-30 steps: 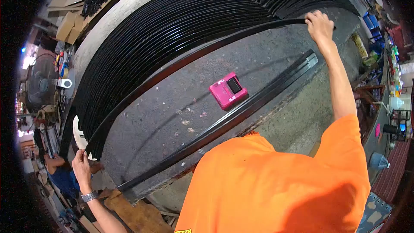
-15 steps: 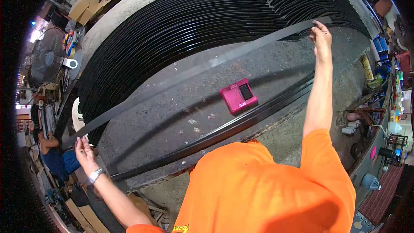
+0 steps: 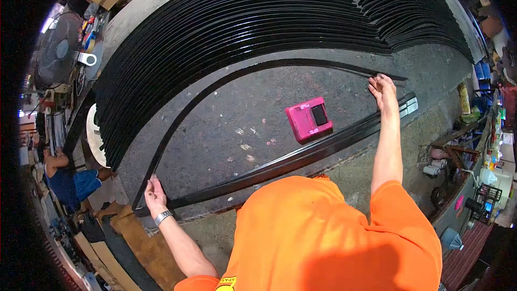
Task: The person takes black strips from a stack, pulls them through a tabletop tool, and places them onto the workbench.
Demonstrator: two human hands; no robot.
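Note:
A long black strip [image 3: 215, 84] bows in an arc above or on the dark worktable [image 3: 215, 124]; I cannot tell how much of it touches the surface. My left hand [image 3: 155, 196], with a metal watch at the wrist, has its fingers closed at the strip's lower left part. Near the other end, my right hand [image 3: 383, 91] pinches the strip, and a short tip sticks out beyond the fingers. Several long black strips [image 3: 301, 156] lie together along the near edge of the table, under my right forearm.
A pink box-like device [image 3: 309, 119] with a black panel stands mid-table. Many black strips [image 3: 231, 21] lie in curved rows across the far side, with another bundle [image 3: 409, 11] at upper right. A fan [image 3: 58, 48] stands at left, and a seated person [image 3: 67, 180] is below it.
The strip went from nearly straight and raised to bowed and lower. My left hand moved right and down; my right hand moved left and down. The camera view shifted slightly.

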